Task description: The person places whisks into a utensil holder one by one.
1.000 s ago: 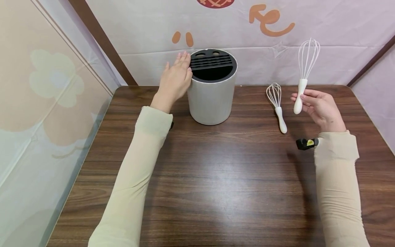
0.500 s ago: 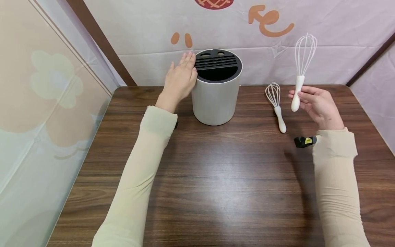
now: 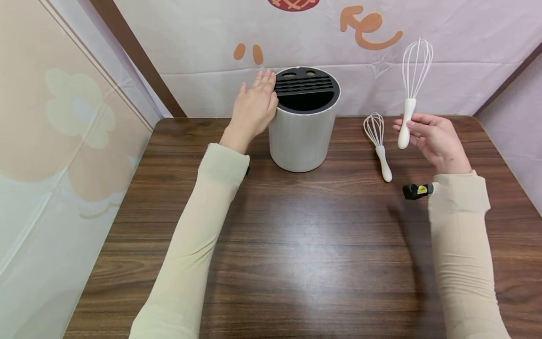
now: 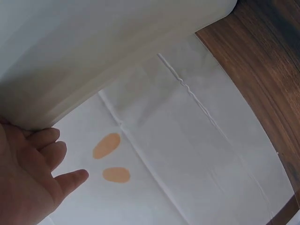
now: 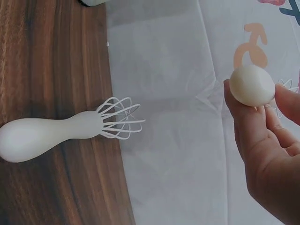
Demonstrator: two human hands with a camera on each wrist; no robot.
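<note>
Left hand (image 3: 253,109): fingers straight, flat against the side of the holder (image 3: 304,123).
Right hand (image 3: 433,141): pinches the large whisk (image 3: 411,88) upright above the tabletop (image 3: 296,235).
Small whisk (image 3: 378,145): lies on the tabletop.

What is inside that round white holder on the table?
The holder has a black insert with slots, two holes and one dark open compartment. Nothing sticks out; its depths are hidden.

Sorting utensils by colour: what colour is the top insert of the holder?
Black, above the white holder; clearest in the head view.
</note>
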